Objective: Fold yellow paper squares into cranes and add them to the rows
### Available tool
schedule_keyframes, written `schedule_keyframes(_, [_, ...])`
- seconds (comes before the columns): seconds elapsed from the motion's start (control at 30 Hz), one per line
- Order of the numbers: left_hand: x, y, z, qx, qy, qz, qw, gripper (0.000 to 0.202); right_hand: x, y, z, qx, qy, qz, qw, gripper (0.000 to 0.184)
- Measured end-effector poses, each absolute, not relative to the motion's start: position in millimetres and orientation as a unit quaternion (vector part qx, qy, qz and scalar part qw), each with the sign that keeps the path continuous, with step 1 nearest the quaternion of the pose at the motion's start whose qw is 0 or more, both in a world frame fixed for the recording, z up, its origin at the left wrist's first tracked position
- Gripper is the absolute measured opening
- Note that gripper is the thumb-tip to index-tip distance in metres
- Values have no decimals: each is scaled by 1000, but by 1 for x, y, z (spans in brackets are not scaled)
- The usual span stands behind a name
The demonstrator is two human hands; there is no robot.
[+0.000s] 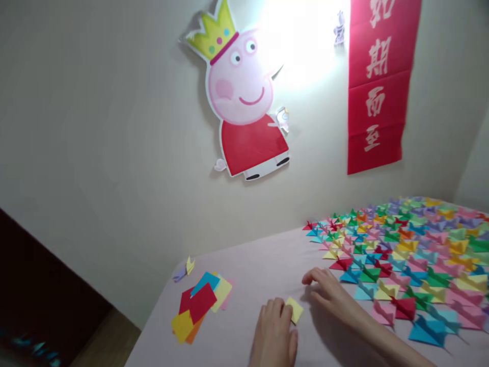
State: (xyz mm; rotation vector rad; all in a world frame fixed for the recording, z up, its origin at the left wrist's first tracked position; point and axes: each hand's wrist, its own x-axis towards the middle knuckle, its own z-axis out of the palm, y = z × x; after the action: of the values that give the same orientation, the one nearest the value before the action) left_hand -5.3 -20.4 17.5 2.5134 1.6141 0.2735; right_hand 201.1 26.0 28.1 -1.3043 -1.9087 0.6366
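Observation:
My left hand (273, 329) rests at the front of the table with its fingers bent over the left edge of a small pale yellow folded paper (295, 311). The paper's right part shows as a pointed, diamond-like shape; the fingers hide the rest. To the right of it, my right hand (326, 290) is raised a little with loosely curled, parted fingers and nothing visible in them. It is apart from the yellow paper and close to the near-left edge of the rows of folded paper cranes (389, 262).
Loose coloured paper squares (202, 300) overlap on the pink-covered table (248, 265) at left. Behind them lie a purple folded piece (179, 275) and a yellow one (190, 265). A cartoon pig cutout (252, 142) and a red banner (376, 117) hang on the wall.

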Motion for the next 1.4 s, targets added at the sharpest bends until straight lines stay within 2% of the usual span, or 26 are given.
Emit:
schedule_keyframes(0.1, [4,-26,23,809,580,78,59,46,202,13,29,-509,-768,220,321,26])
schedule_keyframes(0.2, [4,-22,25,832,535,139,56,54,196,3,27,-504,-784,209,297,23])
schedule_keyframes(0.3, [4,-13,25,855,482,170,85,37,188,0,24,-499,-790,206,290,18])
schedule_keyframes(0.4, [10,-6,21,834,513,180,90,14,183,5,20,-498,-795,205,279,14])
schedule_keyframes(0.47, [15,-5,16,813,547,186,78,10,181,9,16,-499,-796,206,275,15])
schedule_keyframes(0.6, [19,-7,15,797,566,187,101,19,179,16,7,-494,-793,220,282,20])
schedule_keyframes(0.77, [2,-4,26,825,473,220,216,40,181,20,-6,-481,-781,256,306,21])
schedule_keyframes(0.87, [-5,0,27,826,447,241,245,38,183,20,-9,-480,-772,268,319,20])
schedule_keyframes(1.0, [-6,2,20,824,450,255,231,33,184,18,-5,-479,-765,281,327,19])
schedule_keyframes(1.4, [-2,1,14,792,482,298,227,20,186,16,8,-491,-767,297,287,28])
